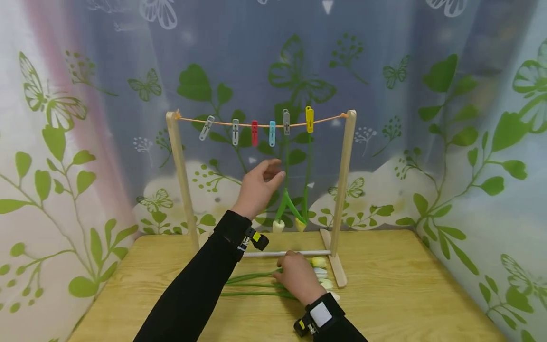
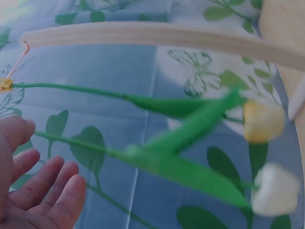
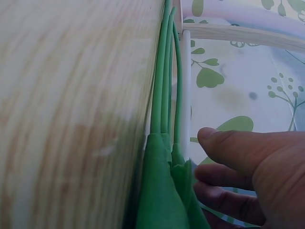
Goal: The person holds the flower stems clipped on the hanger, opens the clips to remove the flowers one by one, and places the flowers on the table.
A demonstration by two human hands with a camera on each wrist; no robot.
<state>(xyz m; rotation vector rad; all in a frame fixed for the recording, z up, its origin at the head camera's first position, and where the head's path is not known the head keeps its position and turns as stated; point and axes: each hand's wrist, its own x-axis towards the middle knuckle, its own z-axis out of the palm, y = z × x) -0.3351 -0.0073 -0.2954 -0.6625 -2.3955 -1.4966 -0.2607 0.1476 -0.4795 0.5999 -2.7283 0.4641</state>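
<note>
Tulips [image 1: 256, 284] lie in a bundle on the wooden table [image 1: 406, 285], stems pointing left and pale heads clustered at the right by the rack's foot, just in front of the white rod [image 1: 295, 253] that joins the two posts.

Starting at the left, your left hand [image 1: 258, 189] is raised in front of the rack [image 1: 181, 180], fingers relaxed and slightly apart, holding nothing; the left wrist view shows the open palm just beside two tulips already hanging [image 1: 295, 209] head-down from the grey peg [image 1: 286, 121] and the yellow peg [image 1: 309, 119] on the orange line [image 1: 222, 123]. Four more pegs hang free to the left of those.

Further right, your right hand [image 1: 298, 280] rests on the bundle near the heads. The right wrist view shows the thumb and curled fingers beside the green stems [image 3: 164, 95]; whether they have closed on one stem cannot be told.

These look like artificial flowers: light, with thin, springy stems that will bend and slide against each other, and soft heads and leaves that could crease. Judging from that, take one by the bare stem, clear of the leaves, and separate it from its neighbours before lifting.
</note>
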